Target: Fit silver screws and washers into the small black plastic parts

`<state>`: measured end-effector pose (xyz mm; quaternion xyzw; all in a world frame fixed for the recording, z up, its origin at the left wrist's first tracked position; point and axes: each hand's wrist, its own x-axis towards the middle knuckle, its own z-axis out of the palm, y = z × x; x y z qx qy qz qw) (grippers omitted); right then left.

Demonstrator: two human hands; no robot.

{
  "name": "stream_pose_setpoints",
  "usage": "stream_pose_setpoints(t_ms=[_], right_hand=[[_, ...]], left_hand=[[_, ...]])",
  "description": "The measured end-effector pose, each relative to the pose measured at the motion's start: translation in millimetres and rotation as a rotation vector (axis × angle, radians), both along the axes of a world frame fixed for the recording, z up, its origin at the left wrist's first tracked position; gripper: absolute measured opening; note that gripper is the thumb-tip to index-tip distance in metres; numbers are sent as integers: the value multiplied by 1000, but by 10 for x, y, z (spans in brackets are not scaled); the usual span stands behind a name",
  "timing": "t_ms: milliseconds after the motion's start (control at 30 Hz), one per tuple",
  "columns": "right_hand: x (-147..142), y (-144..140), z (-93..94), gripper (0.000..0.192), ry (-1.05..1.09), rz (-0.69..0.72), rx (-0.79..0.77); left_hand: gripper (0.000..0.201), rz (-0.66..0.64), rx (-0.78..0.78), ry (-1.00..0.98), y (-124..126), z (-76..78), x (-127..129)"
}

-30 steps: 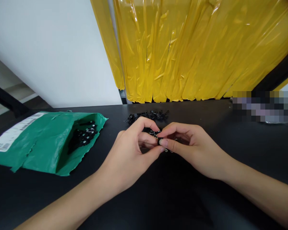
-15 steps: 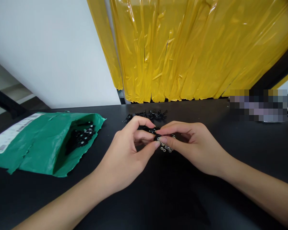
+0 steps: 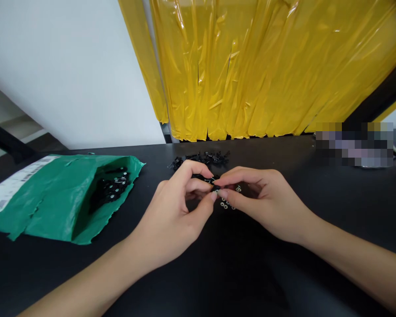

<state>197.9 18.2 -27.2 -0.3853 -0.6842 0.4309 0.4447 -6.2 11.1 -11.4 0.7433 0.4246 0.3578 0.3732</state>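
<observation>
Left hand: the small black part [image 3: 215, 188] is pinched at the fingertips of the left hand [image 3: 173, 209], thumb on the near side, the fingers curled over from the far side.
Right hand: the same part is gripped from the right by the right hand [image 3: 272, 202], with thumb and forefinger brought nearly together at the tips.
Black part: it is held between the two hands, near the middle of the table [image 3: 191, 281]; its shape is mostly hidden by fingers.
Metal rings: several small rings [image 3: 223, 205] are scattered on the table just below the right thumb, partly covered by it.
Loose pile: a heap of small black pieces [image 3: 203, 158] is spread on the far side, beyond the hands.
Green bag: the bag [image 3: 57, 189] is laid at the left, its torn mouth turned right, with black pieces and shiny discs [image 3: 114, 188] seen inside.
Backdrop: the far edge is backed by a white panel [image 3: 69, 70] at left and yellow plastic sheeting [image 3: 234, 70] at right.
</observation>
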Motion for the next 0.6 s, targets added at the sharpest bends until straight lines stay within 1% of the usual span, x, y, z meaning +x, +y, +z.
stream_pose_setpoints(t_ms=[100, 167, 333, 467, 533, 600], right_hand=[[-3, -7, 16, 18, -46, 1, 5], [3, -15, 26, 22, -87, 18, 47], [28, -12, 25, 23, -181, 28, 167], [38, 5, 15, 21, -238, 30, 238], [46, 17, 17, 19, -251, 30, 281], [58, 34, 22, 17, -256, 26, 345]], left_hand=[[22, -7, 56, 44, -1, -2, -1], [22, -2, 68, 69, -5, 2, -3], [20, 29, 76, 111, -9, 46, -9], [17, 6, 46, 165, -10, 84, -4], [18, 22, 32, 139, -12, 75, 3], [20, 44, 12, 69, -12, 50, 10]])
